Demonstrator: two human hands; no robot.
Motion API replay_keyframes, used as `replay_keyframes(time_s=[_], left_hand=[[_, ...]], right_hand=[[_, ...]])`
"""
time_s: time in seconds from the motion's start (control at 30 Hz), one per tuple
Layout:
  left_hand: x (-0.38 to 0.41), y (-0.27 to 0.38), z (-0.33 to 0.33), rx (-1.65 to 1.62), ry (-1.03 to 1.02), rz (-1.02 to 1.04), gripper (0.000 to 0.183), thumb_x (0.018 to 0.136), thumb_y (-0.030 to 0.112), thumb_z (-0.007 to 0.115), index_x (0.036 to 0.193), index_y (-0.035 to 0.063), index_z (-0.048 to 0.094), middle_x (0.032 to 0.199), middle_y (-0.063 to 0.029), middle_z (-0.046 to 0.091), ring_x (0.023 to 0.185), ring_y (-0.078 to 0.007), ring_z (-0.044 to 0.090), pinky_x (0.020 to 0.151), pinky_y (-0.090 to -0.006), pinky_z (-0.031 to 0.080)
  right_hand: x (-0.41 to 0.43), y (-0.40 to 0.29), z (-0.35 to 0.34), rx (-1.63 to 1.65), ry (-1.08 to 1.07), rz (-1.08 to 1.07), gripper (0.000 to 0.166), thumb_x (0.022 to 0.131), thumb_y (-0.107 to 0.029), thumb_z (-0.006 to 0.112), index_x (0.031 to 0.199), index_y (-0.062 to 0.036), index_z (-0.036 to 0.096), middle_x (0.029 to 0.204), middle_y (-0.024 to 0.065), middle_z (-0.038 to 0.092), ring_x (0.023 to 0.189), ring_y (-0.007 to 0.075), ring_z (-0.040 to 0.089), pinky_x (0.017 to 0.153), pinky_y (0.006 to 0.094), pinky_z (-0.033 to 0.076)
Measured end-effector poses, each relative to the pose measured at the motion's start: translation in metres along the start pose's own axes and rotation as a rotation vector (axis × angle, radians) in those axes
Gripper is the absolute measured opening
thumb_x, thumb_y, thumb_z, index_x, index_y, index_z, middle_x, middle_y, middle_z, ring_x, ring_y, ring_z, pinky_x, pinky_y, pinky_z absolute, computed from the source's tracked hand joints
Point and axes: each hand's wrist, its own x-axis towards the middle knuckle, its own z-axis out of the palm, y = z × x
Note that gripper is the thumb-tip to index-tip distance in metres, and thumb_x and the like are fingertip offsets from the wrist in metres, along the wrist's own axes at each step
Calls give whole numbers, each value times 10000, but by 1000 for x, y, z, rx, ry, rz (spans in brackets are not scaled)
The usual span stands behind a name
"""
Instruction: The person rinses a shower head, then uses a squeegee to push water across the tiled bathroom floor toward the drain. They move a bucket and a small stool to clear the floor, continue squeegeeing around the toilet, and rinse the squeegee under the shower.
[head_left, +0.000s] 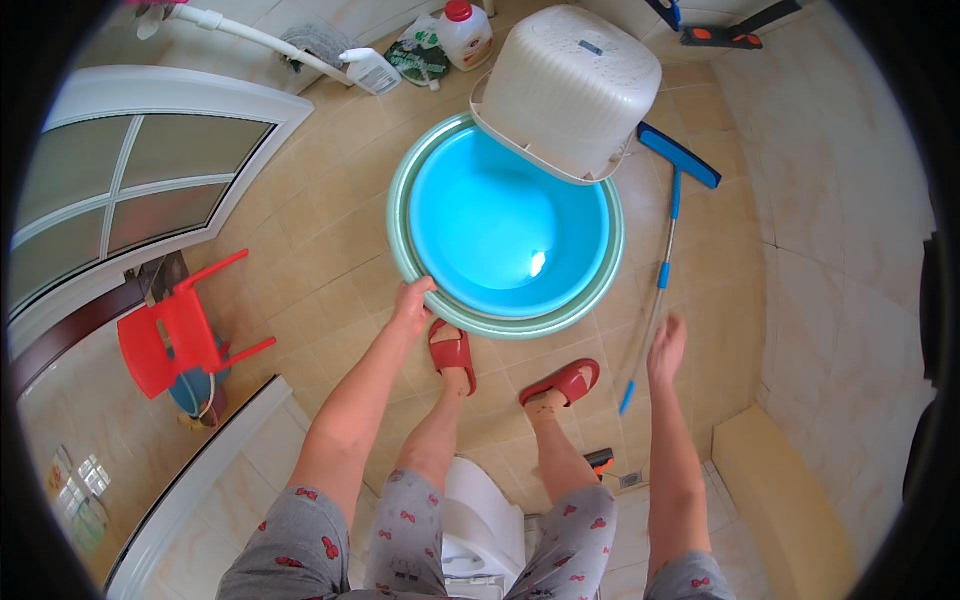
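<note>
My left hand (414, 301) grips the near left rim of a pale green basin (405, 259). Nested inside that is a bright blue plastic basin (487, 225). A white ribbed plastic basket (570, 90) lies tipped, bottom up, over the far right of the basins' rims. To the right, my right hand (667, 346) is near the handle of a blue floor squeegee (679, 156), with nothing seen in it; the hand is a little blurred. The squeegee's handle points down toward my feet.
A red plastic chair (180, 330) is at the left, below a white-framed door (202, 229). Bottles (465, 37) and a green bag (420, 56) line the far wall. A white toilet (484, 517) is behind my feet, a floor drain (631, 478) to its right.
</note>
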Motion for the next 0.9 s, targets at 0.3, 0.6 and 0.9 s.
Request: replay_keyframes(time_s=[0.3,0.6,0.9], left_hand=[[-23,7,12,-24,-89,-50,479,769,153,613,1203,13,465,1114,-118,571,1000,-237,580,805,-398,511],[-24,-8,28,-65,-22,-112,284,710,61,567,988,14,538,883,-74,573,786,-215,584,648,-365,501],[-58,-20,36,-41,-11,-56,393,687,20,534,1078,1,503,948,-102,573,832,-248,605,715,-412,542]], right_hand=[[155,-237,158,1599,-475,990,580,876,-540,512,1148,-31,461,964,100,598,767,206,570,610,322,484],[142,-256,122,1581,-443,590,372,971,-454,355,1012,-111,493,824,40,546,429,136,351,354,252,237],[-15,-259,-38,1539,-164,380,521,978,-413,375,1413,-140,287,1421,56,347,1306,225,339,1051,419,344]])
